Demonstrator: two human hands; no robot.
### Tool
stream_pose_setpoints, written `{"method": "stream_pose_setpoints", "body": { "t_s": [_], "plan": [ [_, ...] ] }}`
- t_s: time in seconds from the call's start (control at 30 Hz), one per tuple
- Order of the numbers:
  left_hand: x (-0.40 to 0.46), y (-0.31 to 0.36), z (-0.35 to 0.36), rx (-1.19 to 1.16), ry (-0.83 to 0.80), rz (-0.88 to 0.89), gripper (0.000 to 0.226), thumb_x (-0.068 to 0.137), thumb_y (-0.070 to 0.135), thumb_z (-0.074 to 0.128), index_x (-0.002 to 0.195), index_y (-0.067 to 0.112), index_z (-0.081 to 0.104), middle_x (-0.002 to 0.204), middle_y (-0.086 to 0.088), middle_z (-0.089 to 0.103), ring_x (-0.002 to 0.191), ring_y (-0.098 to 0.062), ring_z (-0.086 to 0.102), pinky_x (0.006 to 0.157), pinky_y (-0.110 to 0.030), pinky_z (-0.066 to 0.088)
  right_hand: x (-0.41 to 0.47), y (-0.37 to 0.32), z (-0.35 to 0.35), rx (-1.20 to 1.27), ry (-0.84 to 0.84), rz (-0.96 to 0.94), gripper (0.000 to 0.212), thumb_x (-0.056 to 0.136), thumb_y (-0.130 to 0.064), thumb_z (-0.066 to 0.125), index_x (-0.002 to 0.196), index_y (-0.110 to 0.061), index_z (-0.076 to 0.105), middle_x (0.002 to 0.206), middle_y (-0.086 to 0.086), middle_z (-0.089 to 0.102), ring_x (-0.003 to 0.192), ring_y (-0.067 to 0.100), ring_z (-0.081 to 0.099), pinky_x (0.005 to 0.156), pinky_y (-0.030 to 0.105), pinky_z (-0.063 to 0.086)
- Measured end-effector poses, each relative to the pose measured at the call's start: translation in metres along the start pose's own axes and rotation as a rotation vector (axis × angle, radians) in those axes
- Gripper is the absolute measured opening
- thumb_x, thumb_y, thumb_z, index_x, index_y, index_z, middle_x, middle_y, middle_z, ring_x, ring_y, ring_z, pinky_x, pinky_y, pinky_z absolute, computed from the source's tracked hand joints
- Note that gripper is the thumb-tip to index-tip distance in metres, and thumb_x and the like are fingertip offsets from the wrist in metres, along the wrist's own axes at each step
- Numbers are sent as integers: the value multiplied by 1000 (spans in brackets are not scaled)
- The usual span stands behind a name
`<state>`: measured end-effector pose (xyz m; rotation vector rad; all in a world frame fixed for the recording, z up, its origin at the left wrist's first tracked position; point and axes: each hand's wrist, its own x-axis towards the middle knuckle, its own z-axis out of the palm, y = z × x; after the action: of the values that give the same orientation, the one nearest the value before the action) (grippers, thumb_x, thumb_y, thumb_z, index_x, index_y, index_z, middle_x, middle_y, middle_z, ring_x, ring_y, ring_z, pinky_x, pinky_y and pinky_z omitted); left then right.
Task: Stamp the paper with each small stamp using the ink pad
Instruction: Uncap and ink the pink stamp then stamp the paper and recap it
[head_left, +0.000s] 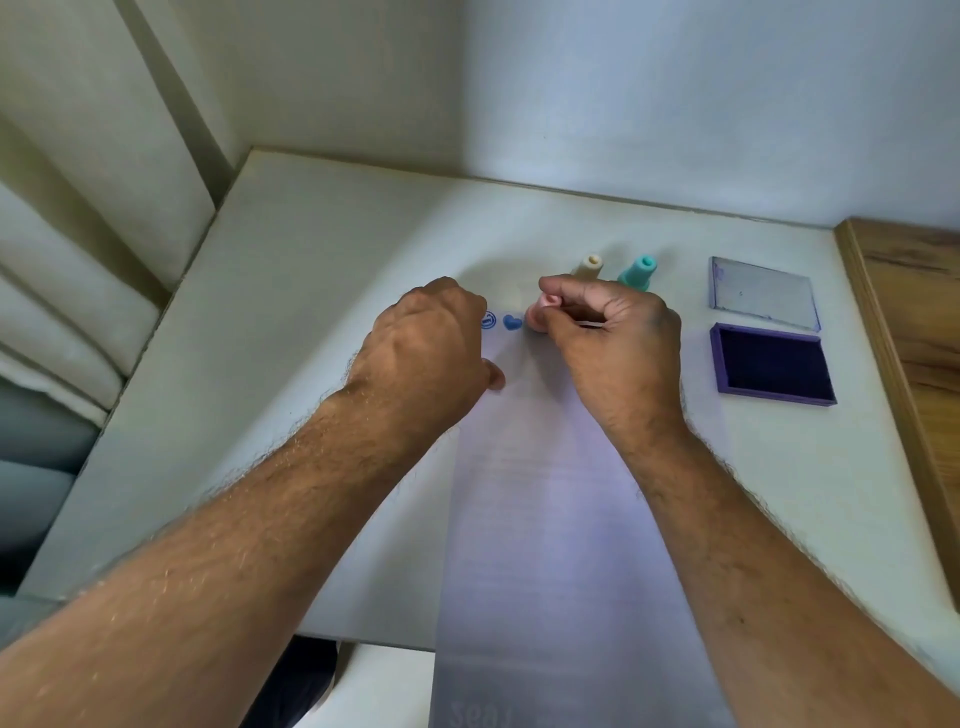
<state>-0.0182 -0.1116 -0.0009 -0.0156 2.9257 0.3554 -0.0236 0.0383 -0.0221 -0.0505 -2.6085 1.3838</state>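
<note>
Head view: the right hand (608, 338) pinches a pink stamp (537, 310) on the paper (550, 519), beside two blue prints (501, 321); the left hand (426, 353), loosely curled, pins the sheet. At twelve o'clock stand cream (588, 266) and teal stamps (638, 273); at three o'clock the ink pad (774, 364) lies open on the counter (291, 312), its clear lid (761, 292) behind.

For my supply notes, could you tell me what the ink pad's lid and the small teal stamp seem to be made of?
The lid looks like clear, glossy hard plastic: the table shows through it. The teal stamp looks like matte moulded plastic, perhaps rubbery; smooth and evenly coloured.
</note>
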Motion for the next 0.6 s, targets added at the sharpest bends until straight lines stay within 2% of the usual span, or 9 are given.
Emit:
{"method": "stream_pose_setpoints", "body": {
  "t_s": [0.1, 0.23, 0.33, 0.6],
  "plan": [
    [-1, 0, 1, -1, -2, 0, 46, 76, 48, 75, 107, 18, 60, 112, -2, 56, 88, -18, 47, 71, -29, 38, 0, -1, 0, 4, 7, 2, 25, 83, -22, 76, 108, -20, 76, 97, -6, 77, 91, 2, 70, 89, 18, 54],
    [-1, 0, 0, -7, -3, 4, 57, 77, 48, 74, 124, 20, 58, 120, -2, 55, 107, -22, 54, 78, -28, 39, 0, -1, 0, -29, 15, -4, 25, 82, -22, 77, 107, -19, 76, 98, -6, 77, 90, 1, 70, 86, 11, 52],
    [-1, 1, -1, -2, -4, 0, 59, 77, 48, 74, 126, 20, 58, 119, -2, 55, 106, -22, 54, 76, -27, 38, 0, -2, 0, -44, 11, -17, 26, 82, -22, 77, 108, -19, 76, 99, -6, 77, 91, 2, 70, 88, 14, 53],
    [-1, 1, 0, -5, 0, -7, 61, 78, 47, 74, 129, 19, 56, 125, -2, 53, 112, -23, 53, 83, -29, 41, -3, -1, 1, -94, 25, -62, 23, 84, -22, 75, 108, -19, 76, 100, -6, 77, 90, 1, 70, 88, 20, 55]
  ]
}}
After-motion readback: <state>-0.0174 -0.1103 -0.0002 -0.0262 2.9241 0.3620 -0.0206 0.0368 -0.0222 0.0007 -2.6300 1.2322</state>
